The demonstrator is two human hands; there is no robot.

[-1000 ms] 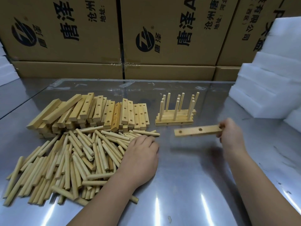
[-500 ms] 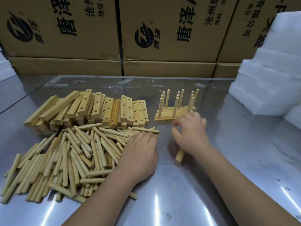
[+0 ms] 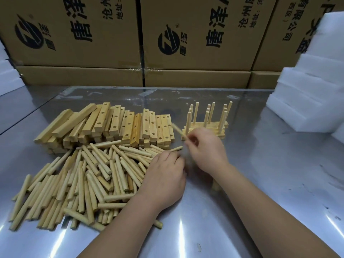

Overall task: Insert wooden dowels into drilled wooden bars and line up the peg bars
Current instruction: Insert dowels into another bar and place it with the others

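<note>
1. My right hand (image 3: 206, 149) pinches one dowel (image 3: 178, 130), tilted, near the middle of the table (image 3: 270, 174) — not yet in any hole that I can see.
2. Done: a few peg bars (image 3: 205, 127) stand lined up toward the far edge, pegs upright.
3. Left: a big stack of drilled bars (image 3: 119, 125) and, nearer me, the loose dowel pile (image 3: 83, 179) toward the left edge — most of the job, I judge.
4. My left hand (image 3: 165, 175) rests on that pile; whether it grips a dowel I cannot tell.
</note>
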